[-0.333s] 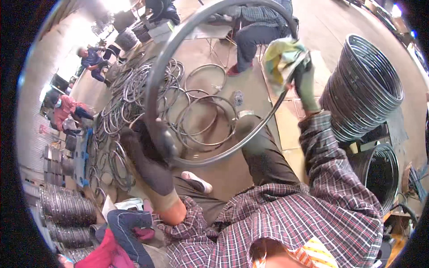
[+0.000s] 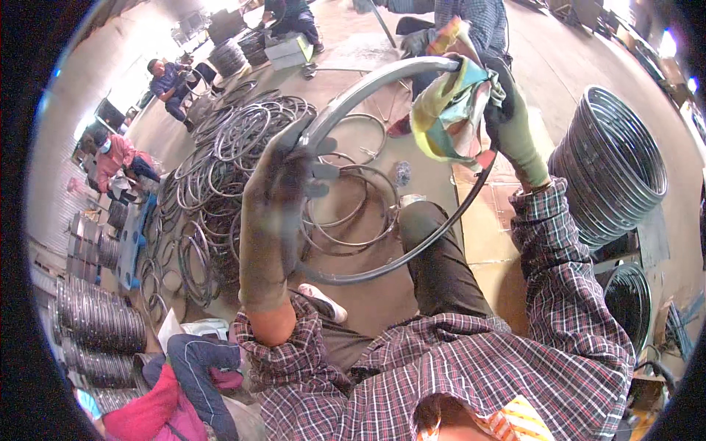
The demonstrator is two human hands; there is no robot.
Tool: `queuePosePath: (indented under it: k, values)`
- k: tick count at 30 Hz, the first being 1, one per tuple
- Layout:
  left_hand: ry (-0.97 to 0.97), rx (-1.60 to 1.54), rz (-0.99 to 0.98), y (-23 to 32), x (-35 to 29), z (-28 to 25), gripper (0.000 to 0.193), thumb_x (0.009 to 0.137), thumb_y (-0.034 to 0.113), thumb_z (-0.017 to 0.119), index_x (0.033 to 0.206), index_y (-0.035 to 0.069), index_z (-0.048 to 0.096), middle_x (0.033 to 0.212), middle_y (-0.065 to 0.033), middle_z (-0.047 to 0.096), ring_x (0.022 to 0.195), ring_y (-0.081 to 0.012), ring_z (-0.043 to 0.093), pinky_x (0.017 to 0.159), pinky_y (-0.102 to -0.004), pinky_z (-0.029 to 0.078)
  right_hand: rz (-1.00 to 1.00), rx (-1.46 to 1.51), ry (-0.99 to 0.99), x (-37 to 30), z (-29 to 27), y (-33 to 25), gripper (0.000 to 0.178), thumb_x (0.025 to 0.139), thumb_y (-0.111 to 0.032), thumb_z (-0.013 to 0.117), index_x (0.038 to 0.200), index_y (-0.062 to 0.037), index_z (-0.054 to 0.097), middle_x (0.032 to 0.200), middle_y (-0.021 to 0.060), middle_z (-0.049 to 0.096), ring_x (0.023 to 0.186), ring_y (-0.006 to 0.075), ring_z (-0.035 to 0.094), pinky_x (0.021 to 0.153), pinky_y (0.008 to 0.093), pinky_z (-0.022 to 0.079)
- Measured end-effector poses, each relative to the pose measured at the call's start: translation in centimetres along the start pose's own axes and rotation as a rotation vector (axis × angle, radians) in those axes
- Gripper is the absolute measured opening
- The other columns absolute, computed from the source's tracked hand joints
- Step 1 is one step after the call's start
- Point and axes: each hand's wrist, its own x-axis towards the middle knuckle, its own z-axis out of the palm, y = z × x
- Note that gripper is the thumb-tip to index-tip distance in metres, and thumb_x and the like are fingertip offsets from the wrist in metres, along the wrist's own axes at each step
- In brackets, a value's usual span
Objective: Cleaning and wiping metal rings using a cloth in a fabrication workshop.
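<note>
A grey metal wheel rim [image 2: 379, 79] is held up in front of me, tilted, above my legs. My left hand [image 2: 283, 173], in a dark-palmed glove, is closed round the rim's left side, with its fingertips showing inside the ring. On the far right side, my right hand [image 2: 509, 121], gloved too, is closed on a crumpled multicoloured cloth [image 2: 447, 121]. That cloth wraps against the rim and hides part of it. Below and beyond the ring, several loose rims [image 2: 353, 239] lie on the floor.
A tall stack of dark rims [image 2: 607, 173] stands at my right, with another stack [image 2: 625, 294] nearer. Left of centre spreads a tangled pile of rims [image 2: 228, 140]. More stacked rims [image 2: 103, 316] sit at far left. A co-worker [image 2: 209, 382] is close at lower left; others sit farther off.
The rim has turned and tilted. My left hand has risen along its left side, its fingers now curled into the ring. My right hand and the cloth have shifted slightly.
</note>
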Motion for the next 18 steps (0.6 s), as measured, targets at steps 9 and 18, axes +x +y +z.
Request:
queuePosePath:
  k: [9,18]
  values:
    - [0.250,0.523,0.307,-0.5,0.9,3.8,0.015,0.083,0.011,0.059,0.096,0.005,0.061,0.086,-0.0175,0.064,0.079,-0.0375,0.063,0.066,-0.0427,0.051,-0.738,-0.305,-0.258,4.8,5.1,-12.8,0.047,0.072,-0.015,0.058,0.120,-0.0130,0.057,0.115,0.0093,0.057,0.109,0.0304,0.052,0.095,0.0422,0.042]
    - [0.246,0.611,0.368,-0.1,1.6,3.4,0.017,0.093,0.018,0.057,0.099,0.003,0.057,0.079,-0.0225,0.059,0.077,-0.0443,0.058,0.059,-0.0453,0.045,0.186,0.214,0.069,-1.4,0.4,-1.7,0.041,0.091,-0.007,0.054,0.131,0.0022,0.046,0.126,0.0183,0.055,0.116,0.0219,0.052,0.095,0.0323,0.042]
